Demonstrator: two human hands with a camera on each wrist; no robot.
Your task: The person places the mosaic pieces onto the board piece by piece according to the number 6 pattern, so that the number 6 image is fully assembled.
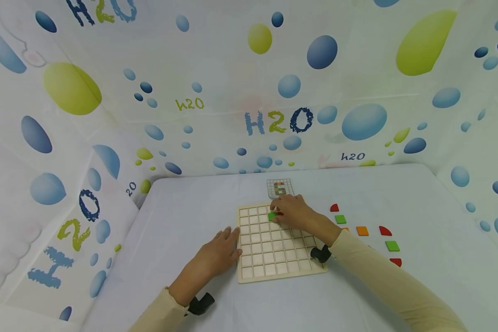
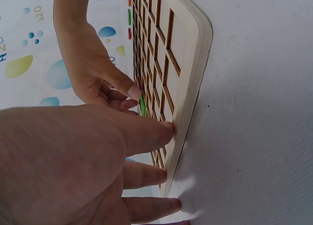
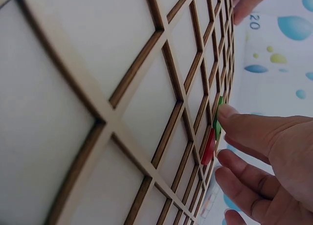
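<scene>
In the head view, a wooden grid board (image 1: 282,277) lies on the white table. My right hand (image 1: 294,212) is over its far rows, fingers curled, with thumb and fingertips around a green square tile (image 1: 271,216). The right wrist view shows the thumb on that green tile, right beside a red piece (image 3: 208,146) at the board's far part. My left hand (image 1: 217,253) rests at the board's left edge. In the left wrist view its fingers are extended, the thumb (image 2: 164,132) touching the board's rim.
Behind the board lies a small pattern card (image 1: 269,190). To the right are loose pieces: a red quarter-circle (image 1: 334,208), a green square (image 1: 392,246), an orange square (image 1: 362,231) and several others, some partly behind the right forearm. A patterned sheet (image 1: 216,138) hangs behind the table.
</scene>
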